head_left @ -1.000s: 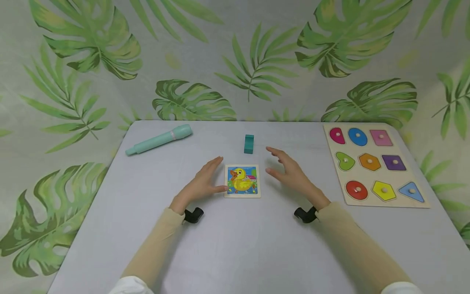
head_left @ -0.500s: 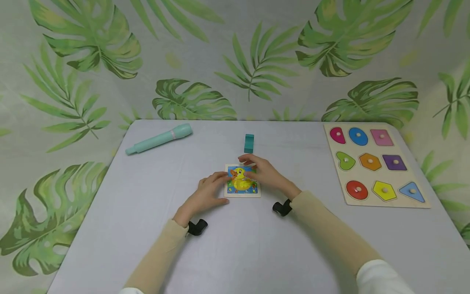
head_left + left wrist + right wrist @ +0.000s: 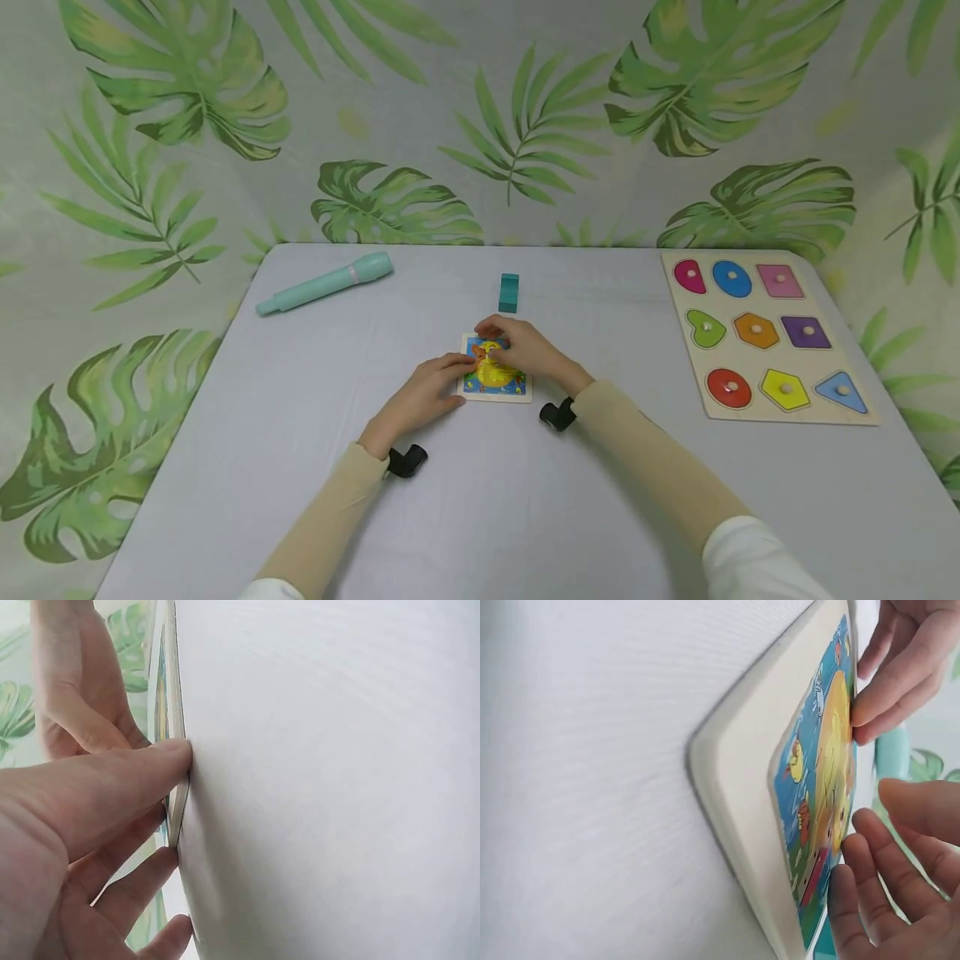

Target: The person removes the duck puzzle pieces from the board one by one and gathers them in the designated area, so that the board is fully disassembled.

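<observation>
A small square jigsaw puzzle (image 3: 498, 383) with a yellow duck picture in a pale wooden frame lies mid-table. My left hand (image 3: 422, 396) holds its left side, with the thumb by the near-left corner and the index finger reaching over the picture's edge. From the left wrist, the thumb (image 3: 154, 761) shows against the board's edge. Over the upper part of the picture is my right hand (image 3: 531, 348), fingers loosely bent at the far edge. In the right wrist view its thumb (image 3: 922, 806) stands apart from the fingers, which touch near the board's edge.
Just beyond the puzzle sits a small teal block (image 3: 508, 293). A mint-green tube-shaped object (image 3: 326, 286) lies at the back left. On the right is a wooden knob puzzle board (image 3: 759, 358) with several coloured shapes. A leaf-patterned cloth (image 3: 405, 100) hangs behind the table.
My right hand has come in from the right to over the puzzle's far part. My left hand has shifted slightly toward the puzzle's near-left corner. The puzzle has turned very slightly.
</observation>
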Demonstrator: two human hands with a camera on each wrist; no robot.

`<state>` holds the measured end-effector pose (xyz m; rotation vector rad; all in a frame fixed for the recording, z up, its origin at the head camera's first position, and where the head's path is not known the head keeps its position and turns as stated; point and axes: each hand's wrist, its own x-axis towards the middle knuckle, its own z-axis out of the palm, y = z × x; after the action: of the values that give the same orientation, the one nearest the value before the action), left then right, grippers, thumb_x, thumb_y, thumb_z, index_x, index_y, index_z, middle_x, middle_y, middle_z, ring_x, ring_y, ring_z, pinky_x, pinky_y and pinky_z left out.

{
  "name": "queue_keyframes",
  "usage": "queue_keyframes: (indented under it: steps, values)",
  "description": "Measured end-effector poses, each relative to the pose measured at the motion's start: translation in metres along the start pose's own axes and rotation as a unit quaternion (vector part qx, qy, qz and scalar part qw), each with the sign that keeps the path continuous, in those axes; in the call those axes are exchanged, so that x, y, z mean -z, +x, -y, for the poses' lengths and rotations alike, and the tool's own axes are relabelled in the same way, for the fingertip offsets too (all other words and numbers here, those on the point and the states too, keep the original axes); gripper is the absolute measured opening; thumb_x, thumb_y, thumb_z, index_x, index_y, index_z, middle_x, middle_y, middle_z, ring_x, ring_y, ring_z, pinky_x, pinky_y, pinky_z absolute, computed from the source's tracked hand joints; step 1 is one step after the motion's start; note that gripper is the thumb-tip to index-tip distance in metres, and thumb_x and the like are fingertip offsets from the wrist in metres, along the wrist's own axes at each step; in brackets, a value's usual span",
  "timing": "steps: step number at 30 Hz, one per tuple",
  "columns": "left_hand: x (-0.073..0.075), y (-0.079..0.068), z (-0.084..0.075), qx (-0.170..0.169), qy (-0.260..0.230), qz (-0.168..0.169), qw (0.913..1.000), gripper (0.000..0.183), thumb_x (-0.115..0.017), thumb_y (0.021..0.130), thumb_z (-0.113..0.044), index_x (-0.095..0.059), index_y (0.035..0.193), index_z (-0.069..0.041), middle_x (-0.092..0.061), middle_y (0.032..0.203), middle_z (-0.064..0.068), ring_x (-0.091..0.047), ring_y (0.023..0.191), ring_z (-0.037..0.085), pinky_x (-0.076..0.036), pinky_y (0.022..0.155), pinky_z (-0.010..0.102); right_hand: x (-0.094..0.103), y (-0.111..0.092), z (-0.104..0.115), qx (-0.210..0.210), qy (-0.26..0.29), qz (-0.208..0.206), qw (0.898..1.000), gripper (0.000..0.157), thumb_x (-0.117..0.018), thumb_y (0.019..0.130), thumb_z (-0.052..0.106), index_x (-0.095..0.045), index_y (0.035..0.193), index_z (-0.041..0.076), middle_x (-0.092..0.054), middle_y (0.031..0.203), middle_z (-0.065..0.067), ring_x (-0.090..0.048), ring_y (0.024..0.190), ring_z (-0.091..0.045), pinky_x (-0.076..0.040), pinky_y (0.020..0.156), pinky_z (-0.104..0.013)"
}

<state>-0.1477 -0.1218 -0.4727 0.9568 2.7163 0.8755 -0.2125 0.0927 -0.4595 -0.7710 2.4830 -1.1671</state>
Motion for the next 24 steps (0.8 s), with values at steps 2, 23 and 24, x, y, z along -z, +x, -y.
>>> queue_keyframes:
  steps: [2,23,24]
  values:
    - [0.000,0.001,0.001,-0.006,-0.004,-0.003,1.0000,0.053,-0.073,0.084,-0.005,-0.054,0.133,0.000,-0.048,0.138,0.013,-0.044,0.127,0.031,-0.034,0.105,0.045,-0.001,0.003,0.001,-0.009,-0.010,-0.001,1.000,0.036,-0.064,0.088,-0.001,-0.056,0.124,0.001,-0.060,0.120,-0.009,-0.054,0.109,-0.023,-0.044,0.096,-0.035]
    - [-0.002,-0.002,-0.011,-0.006,0.039,-0.016,0.9991,0.049,-0.070,0.085,-0.001,-0.055,0.132,0.001,-0.050,0.134,0.021,-0.042,0.128,0.038,-0.033,0.102,0.055,-0.011,0.010,0.006,0.009,-0.066,-0.008,0.998,0.041,-0.060,0.081,-0.014,-0.061,0.121,-0.005,-0.054,0.108,-0.015,-0.052,0.093,-0.024,-0.047,0.085,-0.030]
    - [-0.002,-0.002,-0.011,-0.006,0.041,-0.015,0.9990,0.049,-0.070,0.085,-0.002,-0.055,0.132,0.001,-0.050,0.134,0.020,-0.042,0.128,0.038,-0.033,0.103,0.055,-0.012,0.010,0.006,0.009,-0.065,-0.008,0.998,0.042,-0.059,0.080,-0.014,-0.060,0.122,-0.004,-0.053,0.108,-0.015,-0.051,0.093,-0.024,-0.046,0.085,-0.031]
